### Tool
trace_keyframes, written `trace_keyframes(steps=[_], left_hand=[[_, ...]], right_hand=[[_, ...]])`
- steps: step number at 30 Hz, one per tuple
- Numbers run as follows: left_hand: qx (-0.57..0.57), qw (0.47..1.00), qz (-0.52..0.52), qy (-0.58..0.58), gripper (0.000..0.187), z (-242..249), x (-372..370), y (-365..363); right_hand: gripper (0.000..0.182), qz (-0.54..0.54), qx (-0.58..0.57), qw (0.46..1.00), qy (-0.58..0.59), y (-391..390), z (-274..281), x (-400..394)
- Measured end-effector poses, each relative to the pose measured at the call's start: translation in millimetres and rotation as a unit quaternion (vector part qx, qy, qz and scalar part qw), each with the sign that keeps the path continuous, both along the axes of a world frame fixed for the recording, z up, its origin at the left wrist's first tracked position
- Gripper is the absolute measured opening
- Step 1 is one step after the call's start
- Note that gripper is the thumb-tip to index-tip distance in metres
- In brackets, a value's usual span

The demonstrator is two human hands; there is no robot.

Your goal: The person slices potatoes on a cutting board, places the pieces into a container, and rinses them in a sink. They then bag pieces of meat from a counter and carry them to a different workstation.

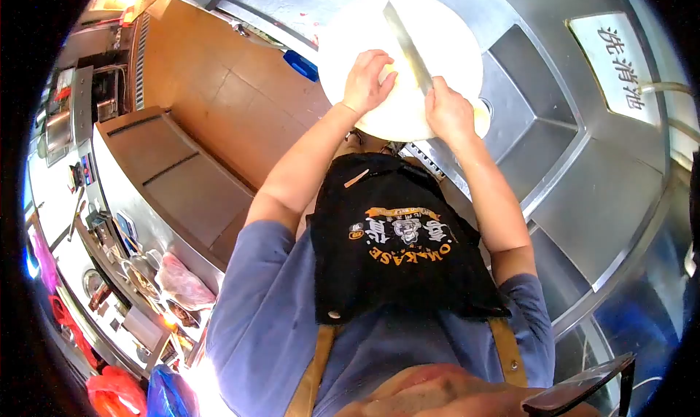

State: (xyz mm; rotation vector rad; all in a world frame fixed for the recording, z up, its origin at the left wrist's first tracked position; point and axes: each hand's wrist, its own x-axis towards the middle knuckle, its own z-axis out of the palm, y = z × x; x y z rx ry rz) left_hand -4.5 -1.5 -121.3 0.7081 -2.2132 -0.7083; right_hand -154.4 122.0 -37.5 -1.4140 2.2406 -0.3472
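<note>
A round white cutting board [350,34] lies under both hands. My right hand [448,112] is closed around the handle of a long-bladed knife [408,47], whose blade points away across the board, tip toward the far edge. To the left of the blade, my left hand [370,82] rests on the board with bent fingers and thumb around a small pale yellow piece [388,70]. The fingers largely cover that piece, and its shape is unclear. Another pale yellowish item [481,118] shows at the board's right edge, partly behind my right hand.
Metal sink basins [536,74] lie to the right, below a white sign [614,65]. A blue object [300,65] is left of the board, above the tiled floor [226,67]. A counter at the left carries utensils and a pinkish bag [184,280].
</note>
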Motion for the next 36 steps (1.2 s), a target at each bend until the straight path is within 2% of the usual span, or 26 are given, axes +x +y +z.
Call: trace_keyframes(steps=[1, 3, 6, 13, 15, 17, 21, 24, 25, 26, 28, 29, 31, 33, 35, 36], left_hand=[[0.003, 1.0, -0.004, 0.001, 0.024, 3, -2, -4], [-0.045, 0.991, -0.124, -0.027, 0.021, 3, -8, -14], [-0.058, 0.982, -0.166, -0.061, 0.018, 1, -11, -25], [-0.045, 0.985, -0.165, -0.029, 0.018, -9, -13, -30], [-0.033, 0.983, -0.181, -0.022, 0.02, -7, -9, -30], [-0.027, 0.982, -0.184, -0.027, 0.02, -9, -8, -32], [-0.018, 0.979, -0.195, -0.057, 0.026, -7, -5, -35], [-0.01, 0.97, -0.225, -0.088, 0.037, -3, -1, -38], [-0.016, 0.971, -0.224, -0.087, 0.037, 2, -4, -42], [-0.056, 0.961, -0.239, -0.13, 0.043, 6, -5, -43], [-0.134, 0.921, -0.268, -0.25, 0.056, 11, -10, -46], [-0.134, 0.92, -0.27, -0.251, 0.056, 14, -15, -47], [-0.103, 0.876, -0.302, -0.363, 0.057, 23, -28, -52], [-0.116, 0.871, -0.301, -0.371, 0.054, 27, -33, -51], [-0.065, 0.862, -0.277, -0.42, 0.051, 34, -28, -51], [-0.064, 0.862, -0.271, -0.424, 0.051, 34, -17, -49]], right_hand=[[0.021, 0.011, 0.014, 1.0, 0.004, 0, 0, 4], [0.021, 0.02, 0.03, 0.999, 0.008, -1, 0, 7], [0.021, 0.031, 0.041, 0.999, 0.006, -3, 0, 9], [0.027, 0.03, 0.133, 0.99, -0.019, -27, 6, 9], [0.028, 0.036, 0.156, 0.987, -0.028, -35, -6, 12], [0.028, 0.008, 0.14, 0.989, -0.042, -42, -33, 13], [0.029, 0.003, 0.122, 0.992, -0.034, -39, -41, 13], [0.025, 0.015, 0.05, 0.998, -0.03, -28, -36, -1], [0.023, -0.008, -0.025, 0.999, -0.029, -18, -31, -5], [0.021, -0.031, -0.096, 0.994, -0.032, -7, -29, -7], [0.018, -0.08, -0.133, 0.986, -0.063, 11, -22, -19], [0.018, -0.097, -0.148, 0.982, -0.072, 19, -22, -26], [0.018, -0.108, -0.157, 0.978, -0.08, 35, -27, -35], [0.019, -0.115, -0.16, 0.976, -0.094, 49, -32, -33], [0.019, -0.134, -0.077, 0.976, -0.155, 55, -34, -27], [0.02, -0.118, -0.076, 0.979, -0.147, 54, -30, -19]])
